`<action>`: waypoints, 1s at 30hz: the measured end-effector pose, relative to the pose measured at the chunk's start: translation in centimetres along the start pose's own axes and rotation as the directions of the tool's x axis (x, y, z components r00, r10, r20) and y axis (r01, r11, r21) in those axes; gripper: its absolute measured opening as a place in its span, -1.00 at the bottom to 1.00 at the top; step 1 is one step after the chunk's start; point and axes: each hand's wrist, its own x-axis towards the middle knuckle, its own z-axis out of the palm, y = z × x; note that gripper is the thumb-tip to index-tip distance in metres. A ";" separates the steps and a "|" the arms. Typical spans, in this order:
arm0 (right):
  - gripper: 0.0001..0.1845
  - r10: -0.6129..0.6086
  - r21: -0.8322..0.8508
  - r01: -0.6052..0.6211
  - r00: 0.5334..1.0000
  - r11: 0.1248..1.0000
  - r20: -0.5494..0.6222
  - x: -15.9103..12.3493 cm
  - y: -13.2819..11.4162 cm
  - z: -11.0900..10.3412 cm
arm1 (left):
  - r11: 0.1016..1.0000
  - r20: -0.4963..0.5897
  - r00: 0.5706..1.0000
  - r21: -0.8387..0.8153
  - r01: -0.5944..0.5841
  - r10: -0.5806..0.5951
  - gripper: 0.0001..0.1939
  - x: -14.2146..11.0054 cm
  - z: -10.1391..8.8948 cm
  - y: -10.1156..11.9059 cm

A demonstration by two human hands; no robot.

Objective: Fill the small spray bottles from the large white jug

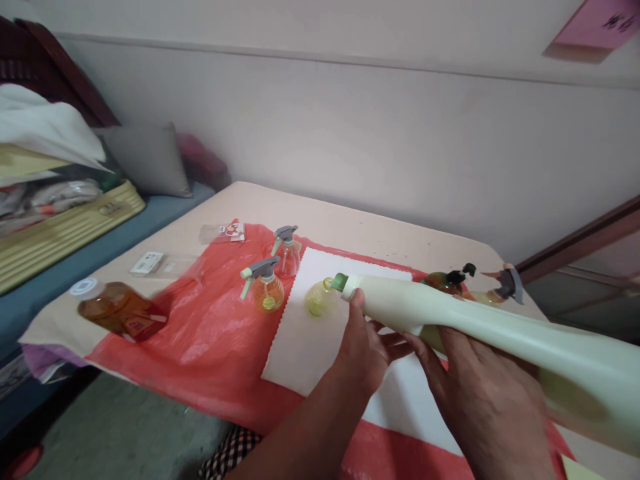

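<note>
A large pale green jug (480, 320) lies tipped almost level across the right side, its green spout (341, 282) at the mouth of a small clear bottle (319, 303). Yellow-green liquid shows in that bottle, which stands on a white sheet (295, 353) with a scalloped edge. My left hand (367, 350) is closed on the jug's neck, thumb on the near side. Lower down, my right hand (490, 393) grips the jug around its handle; part of its fingers is hidden. Two spray bottles with grey trigger heads, one nearer (269, 293) and one farther (287, 261), stand left of the sheet.
Red plastic (200, 347) covers much of the table. A bottle of amber drink (120, 310) is at the left, near clear packaging (167, 265). Behind the jug are a dark pump bottle (443, 281) and another grey-headed spray bottle (487, 295). A wall (325, 133) rises behind.
</note>
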 end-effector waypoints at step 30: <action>-0.57 -0.025 -0.018 0.024 0.999 1.000 -0.045 0.4 0.1 0.0 | 0.999 0.024 0.999 0.006 -0.032 0.032 -0.35 -0.9 0.6 0.0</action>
